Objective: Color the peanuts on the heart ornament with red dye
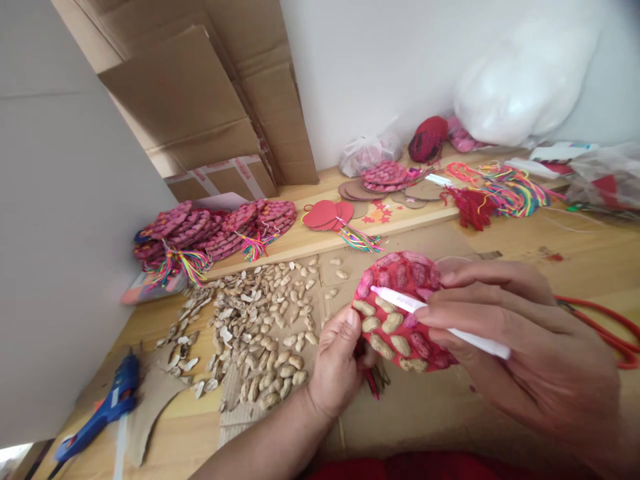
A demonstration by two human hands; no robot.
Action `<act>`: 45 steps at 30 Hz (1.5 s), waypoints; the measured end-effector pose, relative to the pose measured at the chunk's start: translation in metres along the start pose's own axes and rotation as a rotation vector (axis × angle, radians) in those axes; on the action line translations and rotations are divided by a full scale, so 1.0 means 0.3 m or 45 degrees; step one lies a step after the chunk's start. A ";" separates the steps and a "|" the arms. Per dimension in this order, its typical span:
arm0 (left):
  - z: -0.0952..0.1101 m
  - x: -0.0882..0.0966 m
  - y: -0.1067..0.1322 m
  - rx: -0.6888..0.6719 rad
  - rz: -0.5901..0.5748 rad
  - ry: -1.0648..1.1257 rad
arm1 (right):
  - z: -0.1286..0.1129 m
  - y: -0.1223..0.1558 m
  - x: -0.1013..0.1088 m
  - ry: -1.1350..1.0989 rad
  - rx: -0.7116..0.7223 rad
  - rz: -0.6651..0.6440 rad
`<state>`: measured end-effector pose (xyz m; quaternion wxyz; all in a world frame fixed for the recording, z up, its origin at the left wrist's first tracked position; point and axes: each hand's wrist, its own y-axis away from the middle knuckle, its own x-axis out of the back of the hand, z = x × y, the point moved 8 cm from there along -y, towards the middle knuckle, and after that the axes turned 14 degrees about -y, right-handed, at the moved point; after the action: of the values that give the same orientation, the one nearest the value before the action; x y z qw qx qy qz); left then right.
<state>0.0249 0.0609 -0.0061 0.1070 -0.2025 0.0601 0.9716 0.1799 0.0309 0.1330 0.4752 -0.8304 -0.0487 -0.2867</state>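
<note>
My left hand point(337, 363) grips the lower left edge of a red disc point(400, 313) covered with peanut shells, some painted pink and some bare. My right hand point(520, 333) is closed on a white marker pen point(440, 321), whose pink tip rests on the disc near its upper left. The disc is held just above the wooden table. A tassel of threads hangs under the disc beside my left thumb.
A pile of loose peanut shells point(255, 320) lies on cardboard to the left. A blue glue gun point(103, 410) lies at the near left. Finished pink discs with tassels point(210, 230), coloured threads point(505, 187), plastic bags and flattened cardboard boxes point(200, 100) line the back.
</note>
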 end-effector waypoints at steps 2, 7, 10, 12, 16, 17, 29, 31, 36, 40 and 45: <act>0.001 -0.002 0.002 0.018 0.006 -0.002 | 0.004 -0.001 0.009 0.009 -0.006 0.040; 0.005 -0.002 0.003 0.017 0.018 0.015 | 0.013 0.005 0.003 0.008 -0.016 0.027; 0.004 0.001 0.001 0.012 0.022 0.030 | 0.009 0.004 -0.005 -0.020 0.008 -0.008; 0.004 0.000 -0.001 0.007 0.007 0.030 | 0.013 0.002 0.002 -0.010 -0.007 0.021; 0.005 -0.004 -0.002 -0.005 -0.006 0.035 | 0.019 0.000 0.005 0.010 -0.032 0.042; 0.006 -0.004 -0.002 -0.007 0.000 0.039 | 0.017 0.001 0.001 -0.003 -0.025 0.024; -0.003 0.000 0.001 0.022 0.022 0.016 | 0.011 0.006 0.000 -0.025 -0.012 0.013; -0.004 0.000 0.000 0.024 0.020 0.017 | 0.012 0.005 0.002 -0.020 -0.018 0.028; -0.003 0.001 -0.003 0.038 0.021 0.008 | 0.019 0.004 -0.002 0.010 -0.038 0.015; -0.002 0.001 -0.005 0.022 0.023 -0.006 | 0.013 0.006 -0.009 -0.026 -0.015 -0.026; -0.008 0.005 -0.005 0.010 0.037 -0.073 | 0.019 0.008 -0.015 -0.045 -0.024 -0.045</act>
<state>0.0249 0.0623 -0.0090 0.0956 -0.1732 0.0638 0.9782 0.1795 0.0350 0.1267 0.4611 -0.8389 -0.0693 -0.2807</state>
